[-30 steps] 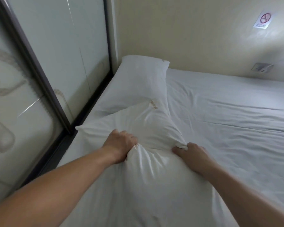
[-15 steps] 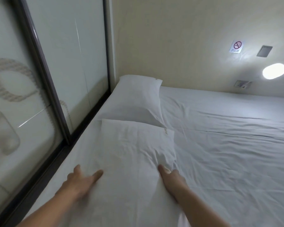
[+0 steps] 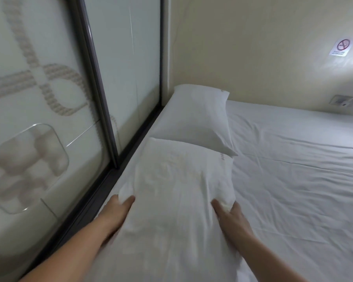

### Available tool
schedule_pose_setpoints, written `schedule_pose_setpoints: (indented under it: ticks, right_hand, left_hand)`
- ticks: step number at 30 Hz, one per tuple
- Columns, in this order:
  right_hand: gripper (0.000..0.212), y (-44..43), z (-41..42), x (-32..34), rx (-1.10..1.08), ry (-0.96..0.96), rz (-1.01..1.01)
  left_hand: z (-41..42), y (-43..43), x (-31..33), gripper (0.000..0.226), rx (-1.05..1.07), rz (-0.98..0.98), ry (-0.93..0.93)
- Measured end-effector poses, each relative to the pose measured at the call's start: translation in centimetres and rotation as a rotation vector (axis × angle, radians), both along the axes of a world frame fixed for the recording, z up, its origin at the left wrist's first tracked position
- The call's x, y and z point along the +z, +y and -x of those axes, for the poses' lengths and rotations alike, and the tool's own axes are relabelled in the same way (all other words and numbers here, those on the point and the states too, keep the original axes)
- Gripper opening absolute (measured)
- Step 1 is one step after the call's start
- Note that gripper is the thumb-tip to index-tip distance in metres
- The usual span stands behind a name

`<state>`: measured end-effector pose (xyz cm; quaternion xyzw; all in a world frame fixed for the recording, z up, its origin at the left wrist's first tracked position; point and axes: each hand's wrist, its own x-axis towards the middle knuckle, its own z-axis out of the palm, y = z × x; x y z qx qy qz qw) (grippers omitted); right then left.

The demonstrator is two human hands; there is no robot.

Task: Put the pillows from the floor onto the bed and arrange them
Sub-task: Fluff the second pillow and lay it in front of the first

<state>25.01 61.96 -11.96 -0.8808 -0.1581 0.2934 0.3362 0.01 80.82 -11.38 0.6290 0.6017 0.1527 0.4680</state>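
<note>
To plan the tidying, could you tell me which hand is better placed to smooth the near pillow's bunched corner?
Probably the right hand: it lies at the near white fabric pillow's bunched right corner; the left hand is across it.

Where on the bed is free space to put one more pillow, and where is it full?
Free: the wide bare sheet right of both pillows, up to the back wall. Crowded: the strip along the glass panel, filled by the far pillow and the near pillow, with the left hand and right hand at its sides.
</note>
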Motion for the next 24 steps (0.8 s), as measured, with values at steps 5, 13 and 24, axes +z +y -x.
schedule_pose_setpoints:
  ticks: [5, 13, 24]
  right_hand:
    - [0.089, 1.3, 0.4, 0.2, 0.072, 0.025, -0.001]
    - [0.086, 2.7, 3.8, 2.2, 0.147, -0.173, 0.136]
    - [0.064, 3.0, 3.2, -1.1, 0.437, -0.429, 0.452]
  left_hand:
    - [1.5, -1.2, -3.0, 0.093, -0.071, 0.174, 0.134]
    - [3.4, -1.6, -1.9, 0.071, -0.051, -0.175, 0.440]
    - [-0.7, -5.4, -5.5, 0.064, -0.660, -0.458, 0.701]
